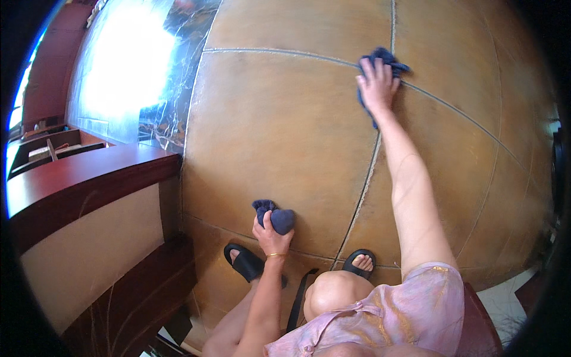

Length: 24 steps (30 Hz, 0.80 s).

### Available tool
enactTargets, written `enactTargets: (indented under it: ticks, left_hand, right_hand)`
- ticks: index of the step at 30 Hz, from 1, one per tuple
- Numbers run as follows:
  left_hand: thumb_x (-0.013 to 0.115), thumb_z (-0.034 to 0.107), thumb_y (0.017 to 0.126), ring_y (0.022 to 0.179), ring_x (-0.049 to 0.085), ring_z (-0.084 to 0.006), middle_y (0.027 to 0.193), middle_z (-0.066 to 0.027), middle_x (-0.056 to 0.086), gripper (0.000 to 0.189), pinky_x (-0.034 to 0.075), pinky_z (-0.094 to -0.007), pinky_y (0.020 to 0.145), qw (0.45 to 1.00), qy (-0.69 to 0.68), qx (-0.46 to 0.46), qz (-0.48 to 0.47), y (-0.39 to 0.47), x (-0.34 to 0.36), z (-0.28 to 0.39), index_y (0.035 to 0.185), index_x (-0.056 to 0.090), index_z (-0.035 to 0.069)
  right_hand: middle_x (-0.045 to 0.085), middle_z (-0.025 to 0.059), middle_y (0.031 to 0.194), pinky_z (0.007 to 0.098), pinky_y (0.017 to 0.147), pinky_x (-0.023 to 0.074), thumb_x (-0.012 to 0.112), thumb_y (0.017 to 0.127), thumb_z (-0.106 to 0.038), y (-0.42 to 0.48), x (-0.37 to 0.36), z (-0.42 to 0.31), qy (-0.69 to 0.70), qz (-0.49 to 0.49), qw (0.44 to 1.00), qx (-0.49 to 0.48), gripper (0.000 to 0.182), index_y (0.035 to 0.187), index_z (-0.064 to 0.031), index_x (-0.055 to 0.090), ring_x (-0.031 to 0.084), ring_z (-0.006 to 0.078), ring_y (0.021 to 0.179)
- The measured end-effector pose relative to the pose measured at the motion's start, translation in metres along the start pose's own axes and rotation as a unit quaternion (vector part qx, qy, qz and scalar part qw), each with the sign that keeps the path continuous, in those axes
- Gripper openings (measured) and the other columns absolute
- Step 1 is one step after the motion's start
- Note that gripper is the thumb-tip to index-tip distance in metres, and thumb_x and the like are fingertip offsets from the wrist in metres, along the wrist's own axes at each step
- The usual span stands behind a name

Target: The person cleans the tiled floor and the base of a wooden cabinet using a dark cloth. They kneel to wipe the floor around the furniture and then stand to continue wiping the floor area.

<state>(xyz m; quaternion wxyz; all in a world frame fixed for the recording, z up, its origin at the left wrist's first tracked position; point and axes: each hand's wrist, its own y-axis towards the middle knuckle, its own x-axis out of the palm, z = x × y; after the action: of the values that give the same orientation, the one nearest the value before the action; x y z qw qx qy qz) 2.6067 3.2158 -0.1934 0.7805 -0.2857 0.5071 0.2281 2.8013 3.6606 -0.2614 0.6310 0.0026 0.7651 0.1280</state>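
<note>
My left hand (273, 238) grips a bunched dark blue cloth (282, 222) above the brown floor tiles, close to my left foot. A gold-coloured bracelet circles that wrist. Stretched far forward, my right hand (378, 85) presses a second dark blue cloth (398, 68) onto the floor where grout lines (439, 102) cross. Its fingers lie spread over the crumpled fabric, and part of this cloth trails out beneath the wrist. The large brown tiles (276, 125) fill most of the view. Some of the second cloth is hidden under the palm.
At the left stands dark red wooden furniture (98, 169) with a pale panel, beside open wooden compartments (49, 149). A dark marble strip (167, 102) with strong glare borders the tiles. My feet wear black slide sandals (250, 264). A dark strap (299, 296) hangs between my legs.
</note>
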Motion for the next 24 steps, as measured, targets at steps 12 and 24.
enactTargets:
  ticks: [12,24]
  left_hand:
    - [0.071,0.044,0.081,0.089,0.065,-0.0236,0.106,-0.0059,0.065,0.05,0.055,-0.0399,0.077,0.631,-0.719,-0.29,0.035,0.092,-0.085,-0.111,0.119,0.059,0.012]
    - [0.074,0.049,0.073,0.106,0.06,-0.0247,0.133,-0.0128,0.051,0.091,0.056,-0.0364,0.078,0.645,-0.674,-0.194,-0.304,0.061,-0.242,-0.063,0.144,0.037,0.004]
  right_hand:
    - [0.038,0.0034,0.151,0.0595,0.115,0.017,0.061,0.083,-0.045,-0.346,-0.065,-0.186,0.255,-0.23,0.778,-0.526,0.045,0.124,-0.0249,0.063,0.028,0.0323,0.142]
    - [0.047,0.0029,0.143,0.0593,0.115,0.0223,0.061,0.082,-0.025,-0.384,-0.059,-0.086,0.304,-0.263,0.614,-0.68,0.021,0.103,-0.0249,0.064,0.034,0.0264,0.141]
